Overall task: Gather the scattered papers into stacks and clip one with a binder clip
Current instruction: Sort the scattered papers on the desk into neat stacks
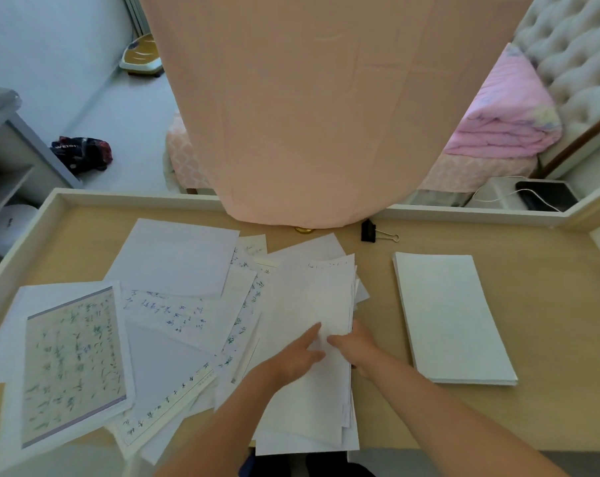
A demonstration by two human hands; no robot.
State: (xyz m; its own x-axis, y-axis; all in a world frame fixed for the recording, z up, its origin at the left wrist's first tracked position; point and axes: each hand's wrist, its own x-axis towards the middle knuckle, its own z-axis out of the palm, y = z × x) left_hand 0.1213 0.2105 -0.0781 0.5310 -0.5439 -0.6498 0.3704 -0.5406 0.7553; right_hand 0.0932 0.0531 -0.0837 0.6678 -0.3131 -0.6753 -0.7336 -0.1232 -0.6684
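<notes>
On the head camera, my left hand [298, 356] rests with straight fingers on the half-gathered pile [312, 301] on the table [550, 304]. My right hand [355, 349] pinches that pile's right edge, thumb on top. Scattered sheets [174, 263] lie to the left, a neat stack [450, 315] to the right, and the black binder clip [369, 231] sits behind, apart.

Both forearms [446, 401] are showing bare, as are the left hand [297, 358] and right hand [355, 349]. Dark clothing [326, 467] with a touch of blue is showing at the lap.
</notes>
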